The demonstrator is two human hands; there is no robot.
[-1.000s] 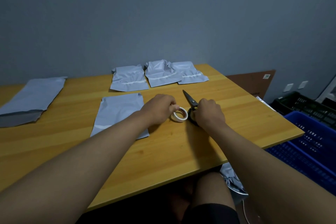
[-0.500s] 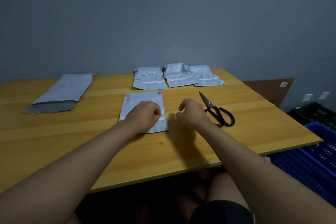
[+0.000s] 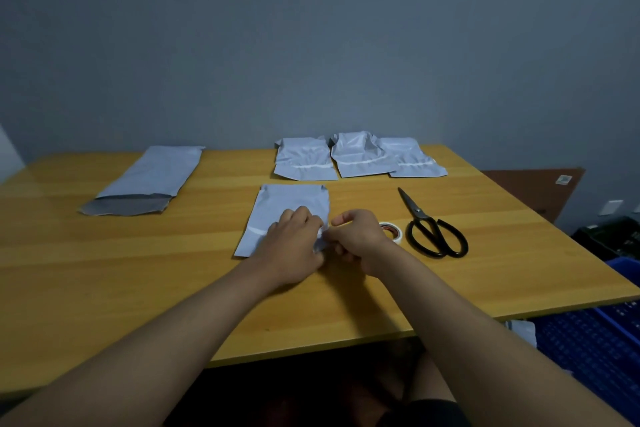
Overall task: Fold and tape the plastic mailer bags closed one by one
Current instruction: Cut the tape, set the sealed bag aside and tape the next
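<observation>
Three folded, taped grey plastic mailer bags (image 3: 358, 158) lie beyond the grip, seemingly finished. The left hand (image 3: 294, 246) and right hand (image 3: 358, 241) pinch the fourth flat grey bag (image 3: 282, 215) at its right edge; unfolded bags (image 3: 145, 180) wait well left.

Both hands low and close together, knuckles up.
Left hand (image 3: 294, 246) palm down, fingers curled, tips pinching at its right side, just beside the right hand (image 3: 356, 239). Right hand with fingers curled under, thumb and forefinger pinched toward the left hand's fingertips. Bare forearms stretched forward, converging from either side, wrists nearly straight. What exactly is pinched: hard to tell.
</observation>
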